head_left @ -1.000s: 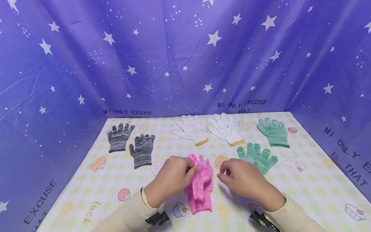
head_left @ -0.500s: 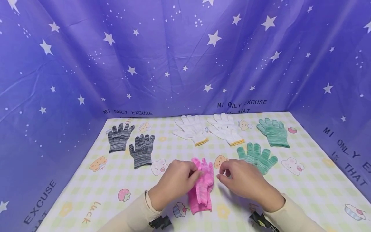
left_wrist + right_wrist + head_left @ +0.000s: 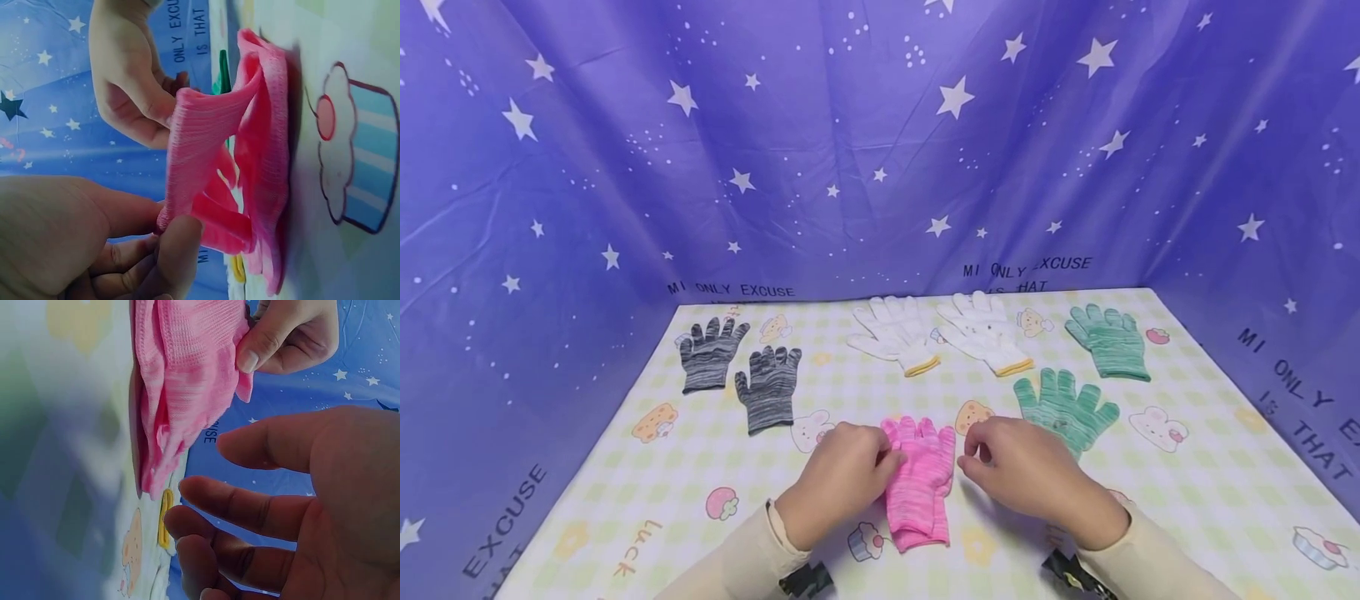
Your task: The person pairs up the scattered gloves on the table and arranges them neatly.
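Two pink knit gloves lie stacked at the near middle of the table. The upper pink glove (image 3: 917, 475) covers most of the lower pink glove (image 3: 942, 510). My left hand (image 3: 842, 467) pinches the left edge of the upper one between thumb and fingers; in the left wrist view its cuff (image 3: 206, 128) stands raised off the layer beneath. Just right of the pair hovers my right hand (image 3: 1026, 467), apart from the fabric. Seen from its own wrist, the right hand (image 3: 281, 500) has loosely bent, spread fingers and holds nothing.
Two grey-black gloves (image 3: 767, 389) lie at the left, two white gloves (image 3: 981, 333) with yellow cuffs at the back. One green glove (image 3: 1108, 342) is at back right; another green glove (image 3: 1067, 408) lies just beyond my right hand. A starry purple curtain (image 3: 880, 150) encloses the table.
The upper pink glove, earlier bunched and tilted over the other, now lies flatter and lined up on it. My left hand moved slightly right, then back left. The right hand barely moved.
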`<state>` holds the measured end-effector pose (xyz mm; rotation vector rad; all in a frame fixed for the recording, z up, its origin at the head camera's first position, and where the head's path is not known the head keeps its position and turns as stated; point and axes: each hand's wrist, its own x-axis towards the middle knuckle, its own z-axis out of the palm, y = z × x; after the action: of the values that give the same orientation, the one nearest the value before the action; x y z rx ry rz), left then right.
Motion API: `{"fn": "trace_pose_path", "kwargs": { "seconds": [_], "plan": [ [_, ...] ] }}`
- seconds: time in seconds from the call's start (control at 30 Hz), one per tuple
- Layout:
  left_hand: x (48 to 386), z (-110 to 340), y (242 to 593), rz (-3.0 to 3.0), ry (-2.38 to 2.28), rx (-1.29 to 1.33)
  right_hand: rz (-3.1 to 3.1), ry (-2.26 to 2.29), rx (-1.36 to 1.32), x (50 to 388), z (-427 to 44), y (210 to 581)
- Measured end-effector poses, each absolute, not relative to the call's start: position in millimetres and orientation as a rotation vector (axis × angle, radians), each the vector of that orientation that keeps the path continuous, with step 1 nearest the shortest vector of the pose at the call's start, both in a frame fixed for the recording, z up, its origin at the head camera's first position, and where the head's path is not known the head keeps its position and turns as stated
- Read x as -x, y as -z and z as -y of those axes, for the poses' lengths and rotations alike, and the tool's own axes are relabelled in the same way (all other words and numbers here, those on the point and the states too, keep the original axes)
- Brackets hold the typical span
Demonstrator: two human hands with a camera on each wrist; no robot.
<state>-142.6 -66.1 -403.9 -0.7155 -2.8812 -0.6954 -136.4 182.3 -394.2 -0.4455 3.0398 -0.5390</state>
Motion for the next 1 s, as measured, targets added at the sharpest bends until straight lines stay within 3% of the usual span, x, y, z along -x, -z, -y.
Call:
{"fn": "trace_pose_path", "kwargs": {
  "seconds": [0.7,1.0],
  "plan": [
    [147,74,410,2.942,0.601,0.691,-2.946,0.625,0.495,136,-166,413],
    [148,79,411,2.964,0.672,0.721,-2.867,0.857,0.481,137,-163,413]
  ]
}}
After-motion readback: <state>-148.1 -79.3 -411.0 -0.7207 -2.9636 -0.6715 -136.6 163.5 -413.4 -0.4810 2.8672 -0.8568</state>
